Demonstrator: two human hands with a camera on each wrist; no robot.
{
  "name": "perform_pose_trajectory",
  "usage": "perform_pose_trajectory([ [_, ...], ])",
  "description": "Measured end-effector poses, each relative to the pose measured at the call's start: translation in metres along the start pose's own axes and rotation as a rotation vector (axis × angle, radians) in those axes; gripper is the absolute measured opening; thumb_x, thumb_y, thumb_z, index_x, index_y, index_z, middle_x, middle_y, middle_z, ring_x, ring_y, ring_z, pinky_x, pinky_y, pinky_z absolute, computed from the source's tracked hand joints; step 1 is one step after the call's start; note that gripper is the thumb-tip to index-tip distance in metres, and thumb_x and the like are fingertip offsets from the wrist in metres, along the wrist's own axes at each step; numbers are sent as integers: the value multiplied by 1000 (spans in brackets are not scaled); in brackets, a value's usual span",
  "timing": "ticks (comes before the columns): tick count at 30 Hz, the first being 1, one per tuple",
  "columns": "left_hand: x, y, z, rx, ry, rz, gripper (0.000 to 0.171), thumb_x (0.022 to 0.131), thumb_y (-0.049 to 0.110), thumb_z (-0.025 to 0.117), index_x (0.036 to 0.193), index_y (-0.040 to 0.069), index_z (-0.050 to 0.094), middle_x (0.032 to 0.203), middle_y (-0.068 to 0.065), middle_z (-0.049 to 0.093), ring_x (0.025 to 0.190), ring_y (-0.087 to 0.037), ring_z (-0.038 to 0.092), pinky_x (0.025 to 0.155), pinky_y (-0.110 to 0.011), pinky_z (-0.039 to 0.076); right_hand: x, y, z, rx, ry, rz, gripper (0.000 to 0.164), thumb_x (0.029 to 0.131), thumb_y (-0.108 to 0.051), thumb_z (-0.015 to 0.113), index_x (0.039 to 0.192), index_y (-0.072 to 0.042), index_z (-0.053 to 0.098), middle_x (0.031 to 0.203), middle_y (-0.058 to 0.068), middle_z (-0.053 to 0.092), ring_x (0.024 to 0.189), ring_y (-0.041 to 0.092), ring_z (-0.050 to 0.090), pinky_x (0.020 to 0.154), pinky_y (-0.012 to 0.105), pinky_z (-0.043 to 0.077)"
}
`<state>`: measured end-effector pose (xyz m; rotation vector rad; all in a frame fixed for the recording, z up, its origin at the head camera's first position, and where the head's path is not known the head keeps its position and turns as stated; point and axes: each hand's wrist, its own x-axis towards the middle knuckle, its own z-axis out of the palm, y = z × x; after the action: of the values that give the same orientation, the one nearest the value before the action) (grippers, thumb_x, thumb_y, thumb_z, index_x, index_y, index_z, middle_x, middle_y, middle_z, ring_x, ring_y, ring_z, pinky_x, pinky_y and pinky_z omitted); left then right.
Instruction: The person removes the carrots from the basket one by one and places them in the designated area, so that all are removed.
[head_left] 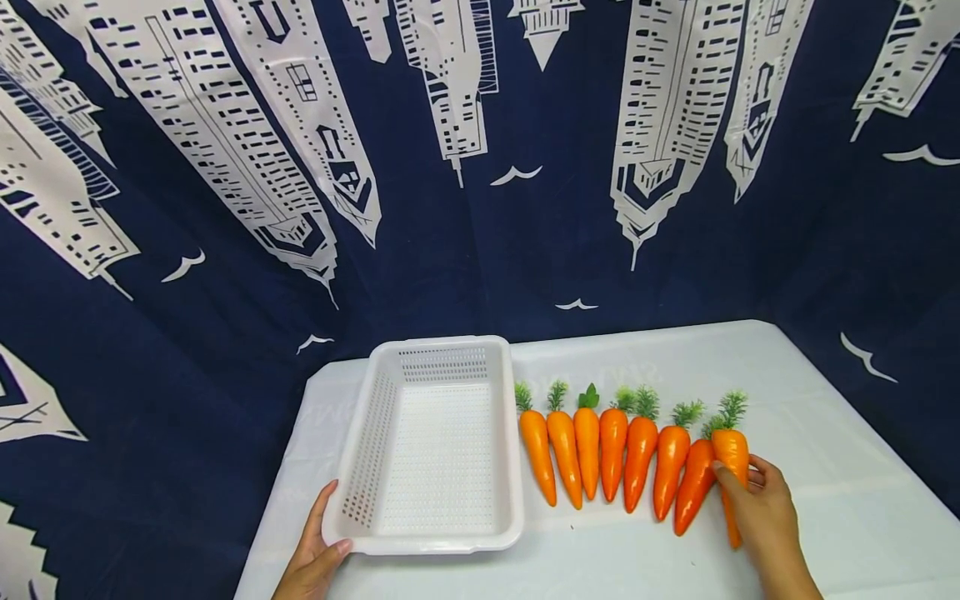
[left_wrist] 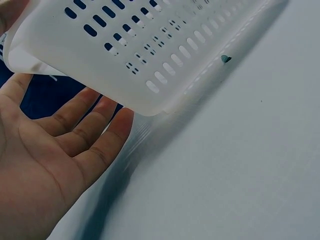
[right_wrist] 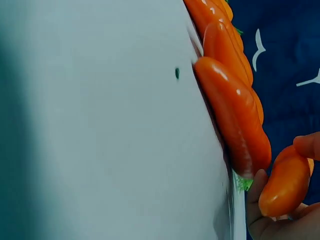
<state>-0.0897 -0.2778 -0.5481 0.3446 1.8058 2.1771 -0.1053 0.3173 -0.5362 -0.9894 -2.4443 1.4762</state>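
Note:
A white plastic basket (head_left: 438, 546) with perforated walls stands on the left part of the table, nothing inside. My left hand (head_left: 311, 554) grips its near left corner; in the left wrist view the fingers (left_wrist: 90, 125) touch the basket wall (left_wrist: 90, 75). Several orange toy carrots with green tops lie in a row to the right of the basket, among them a darker carrot (head_left: 693, 487) beside my right hand (head_left: 765, 508). That hand pinches the rightmost carrot (head_left: 731, 450) between thumb and fingers; the right wrist view shows this carrot (right_wrist: 285, 185) tip-on, apart from its neighbour (right_wrist: 235, 115).
A white cloth covers the table (head_left: 600, 558). Behind and around it hangs a dark blue cloth (head_left: 525, 250) printed with white buildings and birds. The leftmost carrot (head_left: 537, 458) lies close to the basket's right wall.

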Motion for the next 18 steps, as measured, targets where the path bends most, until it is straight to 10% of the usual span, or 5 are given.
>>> perform_pose_trajectory([
  [18, -1, 1, 0, -2, 14, -14, 86, 102, 2, 45, 161, 26, -14, 155, -6, -15, 128, 19, 35, 103, -10, 35, 10, 12, -12, -219, -119, -14, 97, 99, -57, 50, 148, 21, 20, 126, 40, 53, 101, 42, 62, 63, 28, 48],
])
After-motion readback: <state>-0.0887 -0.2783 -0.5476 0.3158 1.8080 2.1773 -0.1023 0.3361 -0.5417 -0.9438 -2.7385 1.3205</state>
